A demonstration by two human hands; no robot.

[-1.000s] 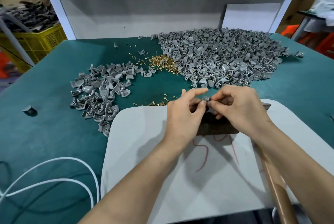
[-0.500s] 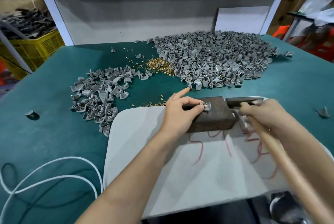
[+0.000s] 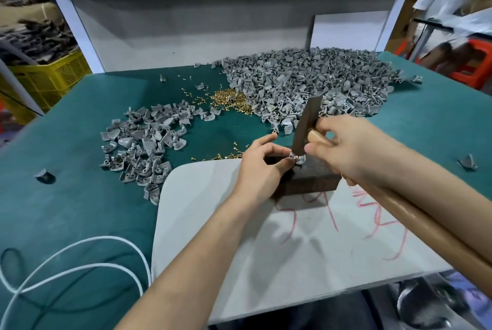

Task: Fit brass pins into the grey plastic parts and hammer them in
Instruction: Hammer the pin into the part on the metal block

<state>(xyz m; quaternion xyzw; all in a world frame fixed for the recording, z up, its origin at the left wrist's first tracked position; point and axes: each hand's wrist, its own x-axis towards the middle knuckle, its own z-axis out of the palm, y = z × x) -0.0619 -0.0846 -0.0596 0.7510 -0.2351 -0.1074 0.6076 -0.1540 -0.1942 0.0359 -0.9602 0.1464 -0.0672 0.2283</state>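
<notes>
My right hand point(image 3: 346, 148) grips the hammer point(image 3: 306, 127) by its wooden handle, right up under the head. Half a second ago that head lay beside the block; now it stands tilted with its lower face down on the grey part point(image 3: 297, 158). I take this as the fitting finished and the driving begun, probably the first tap. My left hand point(image 3: 262, 167) has stayed put, thumb and fingertips pinching the part to steady it on the top of the dark block point(image 3: 308, 178).

The part is small, pale grey and curved (the brass pin is hidden under the hammer face, so I cannot tell how deep it sits). The block rests on a white board point(image 3: 266, 249). Beyond it lie the loose brass pins point(image 3: 231, 99), a big heap of grey parts point(image 3: 314, 84) and a smaller pile point(image 3: 149, 140) to the left.
</notes>
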